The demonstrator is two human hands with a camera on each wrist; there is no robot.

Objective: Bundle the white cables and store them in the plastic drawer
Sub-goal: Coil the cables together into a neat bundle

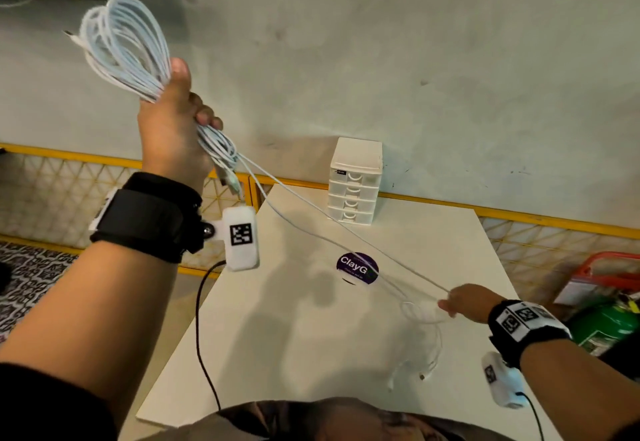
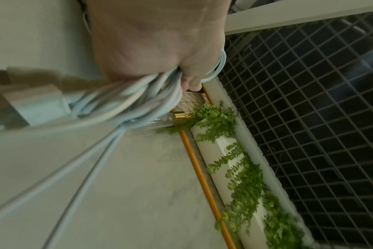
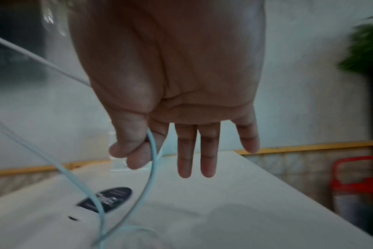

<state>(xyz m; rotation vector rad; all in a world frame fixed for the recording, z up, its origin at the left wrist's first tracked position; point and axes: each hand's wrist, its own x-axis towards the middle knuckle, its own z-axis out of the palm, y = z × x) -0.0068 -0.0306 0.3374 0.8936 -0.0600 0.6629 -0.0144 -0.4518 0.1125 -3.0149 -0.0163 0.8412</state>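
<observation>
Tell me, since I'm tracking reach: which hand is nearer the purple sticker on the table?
Right. The right hand hovers low just beside the purple sticker, pinching a cable strand; the left hand is raised high and far from it, gripping the coil.

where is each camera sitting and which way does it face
Head: worn on the head, looks forward and down at the table, plastic drawer, both forearms.
Left wrist: looks along the raised left hand gripping the coiled white cables.
Right wrist: looks along the right hand, thumb and forefinger pinching one strand.
Shared: head and right wrist both show the purple sticker.
</observation>
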